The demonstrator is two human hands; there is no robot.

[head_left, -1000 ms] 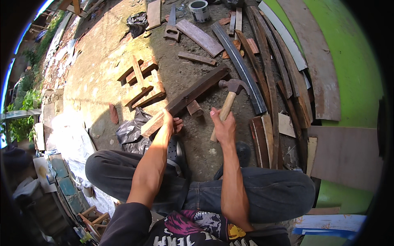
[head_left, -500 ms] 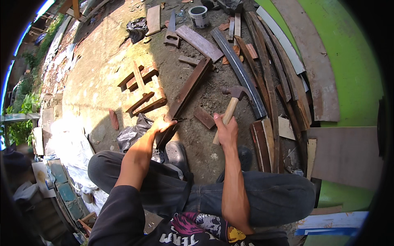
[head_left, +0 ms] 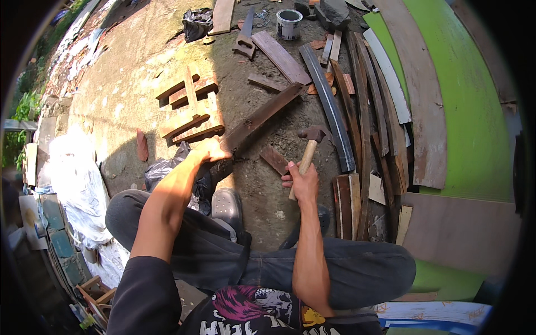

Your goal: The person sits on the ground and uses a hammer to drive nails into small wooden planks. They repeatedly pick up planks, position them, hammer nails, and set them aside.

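My left hand (head_left: 211,149) grips the near end of a long dark wooden plank (head_left: 265,116), which slants away to the right over the ground. Its fingers are closed round the wood and partly hidden. In my right hand (head_left: 303,183) is the wooden handle of a claw hammer (head_left: 307,155), held with its rusty head up and away from me. Just left of the hammer lies a short wooden block (head_left: 274,159) on the dirt. A small slatted wooden frame (head_left: 192,111) rests in the sunlight beyond my left hand.
Long boards (head_left: 365,128) lie along the right, by a green panel (head_left: 469,100). A handsaw (head_left: 244,42), a paint can (head_left: 288,25) and a pale plank (head_left: 282,57) lie farther off. A black plastic bag (head_left: 167,167) sits under my left forearm.
My left hand has moved away from me and left, swinging the dark plank's near end outward. The hammer stays in my right hand, nearly still. The whole view has shifted slightly.
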